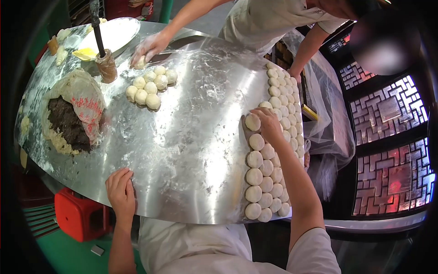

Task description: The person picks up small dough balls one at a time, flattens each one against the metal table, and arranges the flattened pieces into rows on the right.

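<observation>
On the right of the steel table (191, 109), my right hand (270, 122) curves its fingers over a flattened dough round (252, 122) at the head of the nearest column. Its fingertips touch the far side of that round; the palm side is hidden. Rows of similar dough rounds (254, 159) lie closely packed beside and in front of this hand. My left hand (121, 188) rests on the table's near edge with its fingers laid out, holding nothing. Several rounder dough balls (150, 87) sit in a cluster farther off, left of centre.
Across the table a co-worker's hand (153, 47) touches a dough ball (140, 62). At left lie a bag of dark filling (68, 121), a rod in a wooden holder (106, 68) and a white flour tray (130, 28). A red stool (75, 214) stands below the edge.
</observation>
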